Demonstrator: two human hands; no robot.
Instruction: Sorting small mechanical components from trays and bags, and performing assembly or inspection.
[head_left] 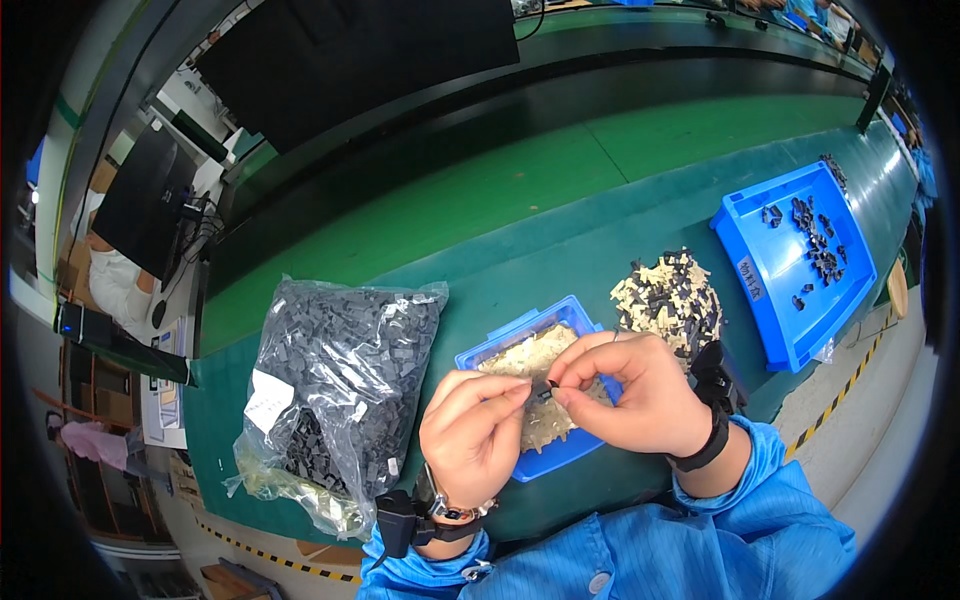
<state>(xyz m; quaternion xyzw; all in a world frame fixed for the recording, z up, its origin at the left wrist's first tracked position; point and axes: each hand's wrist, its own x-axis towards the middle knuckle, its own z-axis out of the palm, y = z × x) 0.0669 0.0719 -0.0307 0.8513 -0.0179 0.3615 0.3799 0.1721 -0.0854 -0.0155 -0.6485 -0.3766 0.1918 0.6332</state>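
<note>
Both my hands meet over a small blue bin (540,466) that holds many cream-coloured small parts (545,425). Between the fingertips sits a small black plastic part (549,386), too small to make out fully. My left hand (470,430) pinches toward it from the left, thumb and fingers closed. From the right, my right hand (640,395) pinches the black part between thumb and forefinger. Just beyond the right hand lies a heap of mixed cream and black small parts (668,300) on the green table mat (490,262).
A clear plastic bag (345,375) full of dark small parts lies left of the bin. At the right, a larger blue tray (795,320) holds scattered black pieces. Large dark monitor (360,60) stands beyond the table. People are at the far left and far right.
</note>
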